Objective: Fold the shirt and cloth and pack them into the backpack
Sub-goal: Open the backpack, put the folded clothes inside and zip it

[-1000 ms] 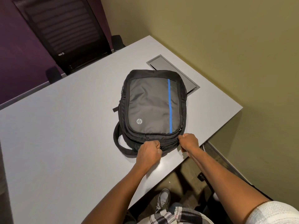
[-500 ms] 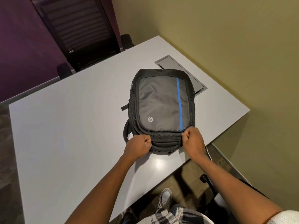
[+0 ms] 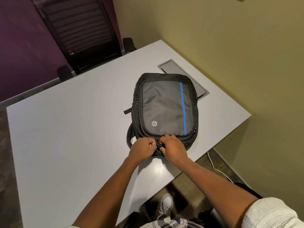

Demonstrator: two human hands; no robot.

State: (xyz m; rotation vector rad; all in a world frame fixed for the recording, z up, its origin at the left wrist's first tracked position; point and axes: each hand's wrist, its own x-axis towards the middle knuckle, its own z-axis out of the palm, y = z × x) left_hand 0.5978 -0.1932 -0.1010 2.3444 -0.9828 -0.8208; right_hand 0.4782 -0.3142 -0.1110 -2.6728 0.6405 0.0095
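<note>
Backpack (image 3: 166,109) under both curled hands

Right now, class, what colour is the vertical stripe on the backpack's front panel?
Bright blue, on the grey panel of the backpack; the head view shows the stripe best.

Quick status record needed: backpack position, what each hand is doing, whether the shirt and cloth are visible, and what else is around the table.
backpack: backpack lies flat on the table, logo side up, near the right edge
left hand: left hand curled, pinching at the backpack's near edge
right hand: right hand curled, gripping the same near edge, right beside the left
zipper: a small dark pull shows between the two hands; open or closed cannot be told
shirt and cloth: not in view
nearby: chair at the far side; cable hatch behind the backpack
</note>
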